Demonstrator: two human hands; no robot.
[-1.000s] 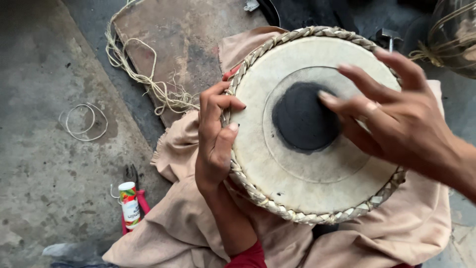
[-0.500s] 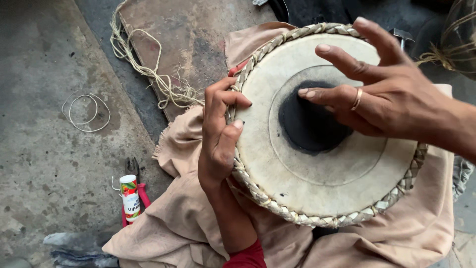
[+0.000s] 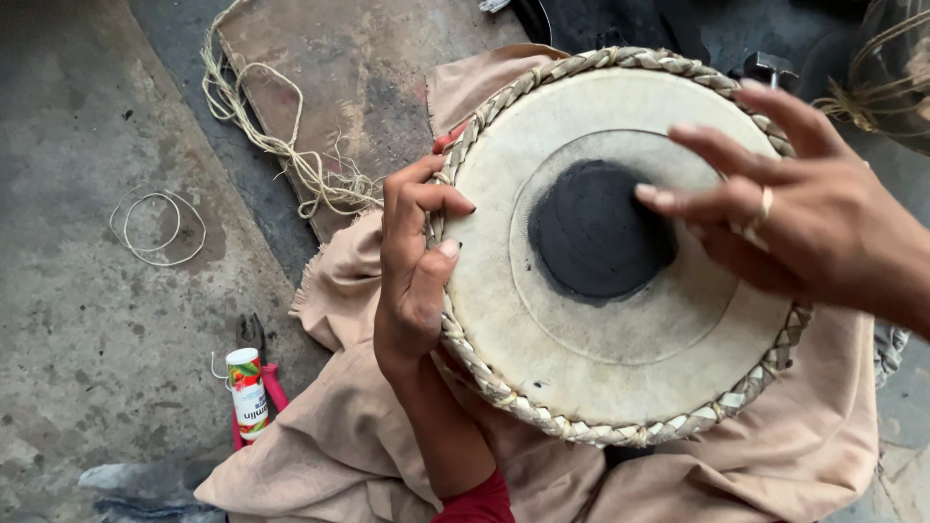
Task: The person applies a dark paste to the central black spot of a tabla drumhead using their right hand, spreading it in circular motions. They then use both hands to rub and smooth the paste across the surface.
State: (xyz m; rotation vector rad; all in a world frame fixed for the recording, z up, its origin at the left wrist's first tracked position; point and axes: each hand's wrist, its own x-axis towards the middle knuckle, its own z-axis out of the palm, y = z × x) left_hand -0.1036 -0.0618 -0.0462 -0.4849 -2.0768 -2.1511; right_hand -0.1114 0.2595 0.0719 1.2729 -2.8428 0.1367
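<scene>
The drum point(image 3: 620, 320) sat centre-right in the frame, head facing up; pale round skin with a black circular patch in the middle; braided tan lacing ringed the rim; it rested on beige cloth.

The right hand point(image 3: 814, 223) is blurry and its arm runs off the picture's side. It hides part of the round pale skin drum point(image 3: 620, 320). The beige cloth point(image 3: 339, 446) covers the drum's body. A roped round thing point(image 3: 891, 68) is cut off.
</scene>
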